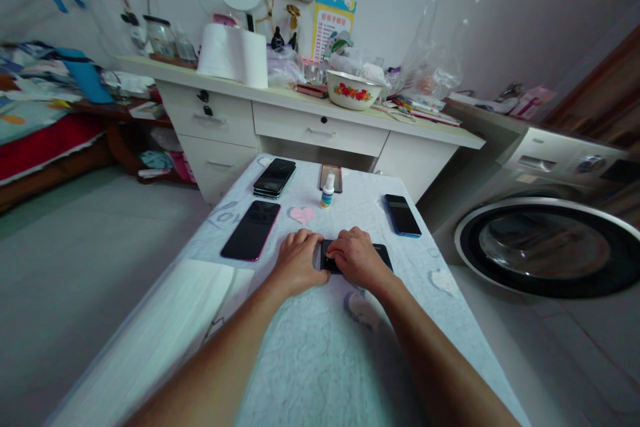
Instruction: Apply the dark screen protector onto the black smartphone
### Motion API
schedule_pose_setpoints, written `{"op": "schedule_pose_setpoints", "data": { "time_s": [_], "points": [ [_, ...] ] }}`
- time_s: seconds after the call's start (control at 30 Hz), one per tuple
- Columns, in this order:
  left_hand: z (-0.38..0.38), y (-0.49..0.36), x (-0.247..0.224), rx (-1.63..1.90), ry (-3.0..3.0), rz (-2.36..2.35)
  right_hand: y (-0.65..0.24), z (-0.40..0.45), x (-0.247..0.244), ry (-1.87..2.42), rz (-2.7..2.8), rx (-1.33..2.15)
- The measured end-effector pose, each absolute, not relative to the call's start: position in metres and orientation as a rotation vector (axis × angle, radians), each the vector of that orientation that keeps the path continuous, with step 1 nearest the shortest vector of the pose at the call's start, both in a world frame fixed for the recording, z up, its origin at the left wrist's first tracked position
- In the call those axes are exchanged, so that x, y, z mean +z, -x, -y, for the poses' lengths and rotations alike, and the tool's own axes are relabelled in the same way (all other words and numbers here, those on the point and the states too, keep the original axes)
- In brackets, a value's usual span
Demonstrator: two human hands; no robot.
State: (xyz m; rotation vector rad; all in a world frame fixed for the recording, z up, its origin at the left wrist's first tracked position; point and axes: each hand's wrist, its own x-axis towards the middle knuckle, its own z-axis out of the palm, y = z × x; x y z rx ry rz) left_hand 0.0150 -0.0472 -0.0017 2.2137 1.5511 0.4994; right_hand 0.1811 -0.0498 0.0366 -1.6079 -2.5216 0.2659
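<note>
A black smartphone (383, 253) lies crosswise on the cloth-covered table in front of me. My left hand (299, 260) grips its left end, with the thumb at the near edge and the fingers at the far edge. Over the middle of the phone, my right hand (356, 255) is closed with its curled fingers pressed down on the surface. Whatever it may hold is hidden under the fingers. A small white spray bottle (328, 191) with a blue label stands beyond the hands.
A pink-edged phone (251, 230) and a phone stack (275, 177) lie left, a blue-edged phone (403, 215) right. A phone case (332, 177) lies behind the bottle. White paper (165, 320) covers the table's left side. A desk (320, 123) and washing machine (545, 213) stand beyond.
</note>
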Motion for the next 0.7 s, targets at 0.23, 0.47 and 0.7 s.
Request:
{"op": "schedule_pose_setpoints", "data": {
  "time_s": [0.23,0.47,0.7],
  "points": [
    [0.047,-0.016,-0.001,0.512,-2.221,-1.547,-0.181,0.058,0.034,1.617,2.442,0.274],
    [0.047,-0.016,-0.002,0.503,-2.223,-1.546,-0.188,0.058,0.032,1.619,2.416,0.306],
    [0.047,-0.017,-0.003,0.504,-2.233,-1.544,-0.193,0.059,0.027,1.603,2.377,0.306]
  ]
}}
